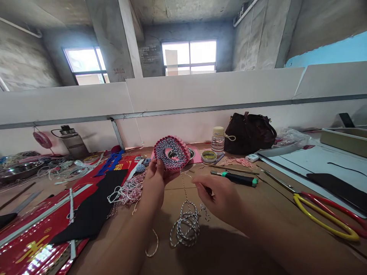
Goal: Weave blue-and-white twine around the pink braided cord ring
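My left hand (156, 179) grips the lower left edge of a round woven cord piece (172, 152), thumb in front. It is navy and white with a crimson scalloped rim and a hole in the middle. My right hand (216, 194) is closed in a pinch to its lower right; a thin light strand runs from the piece to these fingertips. From the bottom of the piece, a black-and-white cord (185, 225) hangs down to a loose coil on the table. A bundle of red-and-white and white cords (133, 189) lies left of my left wrist.
Scissors (309, 208) with yellow and red handles and a black-green cutter (239, 178) lie to the right. Behind stand a tape roll (208, 156), a jar (218, 139) and a dark bag (249, 133). A red glossy bag (37, 229), black cloth (94, 210) and bottle (73, 143) are left.
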Demonstrator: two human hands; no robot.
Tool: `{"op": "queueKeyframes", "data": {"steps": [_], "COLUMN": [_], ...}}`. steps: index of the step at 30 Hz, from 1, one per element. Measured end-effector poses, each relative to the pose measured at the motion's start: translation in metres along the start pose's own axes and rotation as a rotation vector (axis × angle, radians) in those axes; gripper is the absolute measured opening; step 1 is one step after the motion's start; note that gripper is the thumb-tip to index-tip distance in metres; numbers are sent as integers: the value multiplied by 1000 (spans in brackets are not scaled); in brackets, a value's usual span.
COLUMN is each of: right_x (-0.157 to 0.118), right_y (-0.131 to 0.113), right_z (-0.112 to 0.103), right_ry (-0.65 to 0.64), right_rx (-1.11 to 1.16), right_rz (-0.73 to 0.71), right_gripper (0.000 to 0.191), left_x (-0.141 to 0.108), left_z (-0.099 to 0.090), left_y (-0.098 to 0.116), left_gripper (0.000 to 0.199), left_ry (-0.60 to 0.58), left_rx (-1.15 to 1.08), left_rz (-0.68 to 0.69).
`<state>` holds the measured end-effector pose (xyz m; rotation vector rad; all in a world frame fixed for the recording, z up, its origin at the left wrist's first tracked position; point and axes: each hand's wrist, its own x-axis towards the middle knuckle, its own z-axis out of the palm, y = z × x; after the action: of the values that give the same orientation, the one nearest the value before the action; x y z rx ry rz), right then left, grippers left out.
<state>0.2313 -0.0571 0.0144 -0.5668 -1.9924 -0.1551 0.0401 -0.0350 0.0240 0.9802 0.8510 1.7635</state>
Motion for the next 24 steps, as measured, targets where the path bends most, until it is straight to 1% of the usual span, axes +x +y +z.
{"op": "queueKeyframes", "data": {"steps": [3,7,12,15,18,22,24], "right_x": [0,-1,-1,-1,0,2,2], "right_y": [0,2,5,5,3,0,-2], "right_z": [0,1,2,1,-1,-2,0], "right_ry": [0,-2,34,23,24,53,11], "right_rx": [-11,-35,-70,-89,-77,-4,94], "right_rz": [22,46,53,67,46,40,78], "right_gripper": [18,20,22,22,22,22,21], "left_x": [-3,-6,-8,-8,-7,-6,-7], "left_z": [3,3,4,4,3,4,6], "left_y": [0,-1,0,0,-1,0,1], "left_gripper": [50,47,50,52,50,50,50], "left_ry": [-16,-49,-71,-68,-49,-6,11], "left_rx": [34,76,113,128,111,49,33], "left_rz": [10,64,103,103,104,55,-4]}}
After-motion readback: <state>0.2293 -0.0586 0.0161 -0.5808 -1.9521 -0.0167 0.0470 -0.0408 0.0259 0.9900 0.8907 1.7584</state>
